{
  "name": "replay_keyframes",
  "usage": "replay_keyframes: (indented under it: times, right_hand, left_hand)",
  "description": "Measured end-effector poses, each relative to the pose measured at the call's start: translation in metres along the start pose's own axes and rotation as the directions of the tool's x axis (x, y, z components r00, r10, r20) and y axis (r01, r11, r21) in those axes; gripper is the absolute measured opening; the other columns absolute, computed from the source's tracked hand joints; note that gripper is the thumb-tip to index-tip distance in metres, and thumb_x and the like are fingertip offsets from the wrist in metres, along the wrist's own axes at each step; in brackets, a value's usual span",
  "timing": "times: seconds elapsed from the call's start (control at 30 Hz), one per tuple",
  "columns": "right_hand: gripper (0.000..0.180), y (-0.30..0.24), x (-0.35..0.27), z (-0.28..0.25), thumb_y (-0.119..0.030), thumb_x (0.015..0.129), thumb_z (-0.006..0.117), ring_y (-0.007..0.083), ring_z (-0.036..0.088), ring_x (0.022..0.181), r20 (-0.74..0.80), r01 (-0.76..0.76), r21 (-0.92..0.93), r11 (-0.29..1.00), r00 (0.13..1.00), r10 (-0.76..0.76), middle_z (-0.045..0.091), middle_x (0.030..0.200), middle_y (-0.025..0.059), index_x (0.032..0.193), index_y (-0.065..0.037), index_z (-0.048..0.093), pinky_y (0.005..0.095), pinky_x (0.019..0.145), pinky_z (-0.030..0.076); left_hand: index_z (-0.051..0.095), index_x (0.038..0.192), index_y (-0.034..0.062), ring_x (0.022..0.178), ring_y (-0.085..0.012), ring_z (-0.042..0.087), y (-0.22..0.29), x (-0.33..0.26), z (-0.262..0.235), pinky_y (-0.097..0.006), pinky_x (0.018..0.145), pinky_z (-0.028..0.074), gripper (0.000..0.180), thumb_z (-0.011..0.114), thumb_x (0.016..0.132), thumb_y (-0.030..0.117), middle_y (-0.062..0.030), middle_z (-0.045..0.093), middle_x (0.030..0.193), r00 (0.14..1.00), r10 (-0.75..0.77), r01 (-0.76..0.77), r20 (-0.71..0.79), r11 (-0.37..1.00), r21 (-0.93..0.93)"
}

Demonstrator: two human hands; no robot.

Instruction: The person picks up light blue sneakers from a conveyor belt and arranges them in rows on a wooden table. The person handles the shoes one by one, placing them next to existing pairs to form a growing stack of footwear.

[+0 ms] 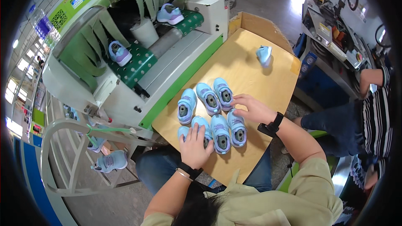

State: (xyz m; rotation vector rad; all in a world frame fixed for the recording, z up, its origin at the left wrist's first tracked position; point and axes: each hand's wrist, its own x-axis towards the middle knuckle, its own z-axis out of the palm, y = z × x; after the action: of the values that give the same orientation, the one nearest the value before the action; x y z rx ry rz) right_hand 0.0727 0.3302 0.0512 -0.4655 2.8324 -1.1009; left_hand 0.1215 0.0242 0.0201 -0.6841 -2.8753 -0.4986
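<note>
Two rows of small light-blue and lilac shoes stand close together on the wooden board in front of me. My left hand [195,147] lies with its fingers spread over the near row's left end. It partly covers a light-blue shoe [199,121] and another at the row's end [182,131]. My right hand [256,109] comes from the right, fingers stretched out and apart. Its fingertips are at the far row's right shoe [223,93], and its thumb is at the near row's right shoe [237,130]. Neither hand grips a shoe.
A crumpled light-blue piece [264,55] rests on the board [247,73]. At left, a machine with green strip curtains carries shoes [170,14] on green dotted belts [136,65]. A metal rack [72,155] holds another shoe [111,161]. A person [356,119] is at the right.
</note>
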Motion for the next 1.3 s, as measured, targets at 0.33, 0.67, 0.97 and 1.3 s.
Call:
replay_keyframes:
  times: [0.33,0.67,0.97,1.3]
  right_hand:
    - [0.066,0.168,0.108,-0.092,-0.006,0.09,0.065,0.0427,0.025,0.154,-0.658,-0.632,-0.308,0.711,0.681,0.321,0.029,0.167,0.014,0.152,-0.021,0.048,0.0608,0.122,0.029]
    - [0.048,0.187,0.103,-0.073,-0.009,0.094,0.06,0.0409,0.021,0.156,-0.541,-0.575,-0.539,0.615,0.796,0.271,0.032,0.165,0.0128,0.141,-0.016,0.055,0.0641,0.123,0.023]
    - [0.084,0.205,0.025,-0.101,-0.034,0.078,0.087,0.0373,0.067,0.117,-0.259,-0.363,-0.053,0.93,0.905,0.338,0.065,0.13,0.0251,0.146,-0.003,0.048,0.0425,0.1,0.053]
    - [0.056,0.124,-0.013,0.014,-0.024,0.091,0.078,0.0291,0.068,0.107,-0.49,-0.182,0.575,0.798,0.704,0.514,0.069,0.115,0.0181,0.133,0.002,0.052,0.0383,0.091,0.055]
  left_hand:
    - [0.062,0.135,0.0081,0.122,-0.0298,0.063,0.005,0.006,-0.009,-0.047,0.103,0.043,0.058,0.074,0.085,0.035,-0.0159,0.059,0.147,1.0,0.006,-0.006,-0.007,1.0,-0.03]
    - [0.063,0.134,0.0088,0.123,-0.0294,0.063,0.005,0.003,-0.013,-0.046,0.102,0.044,0.057,0.073,0.084,0.033,-0.0162,0.059,0.146,1.0,-0.025,0.024,-0.011,0.999,-0.042]
    - [0.062,0.134,0.0067,0.123,-0.0296,0.063,0.007,0.008,-0.008,-0.046,0.102,0.043,0.057,0.073,0.084,0.033,-0.0168,0.059,0.146,1.0,0.012,-0.012,-0.02,1.0,-0.028]
    - [0.043,0.15,0.0014,0.139,-0.0427,0.048,0.006,0.034,-0.011,-0.053,0.118,0.032,0.076,0.071,0.094,0.043,-0.0263,0.04,0.159,0.99,-0.117,0.142,0.08,0.817,-0.559]
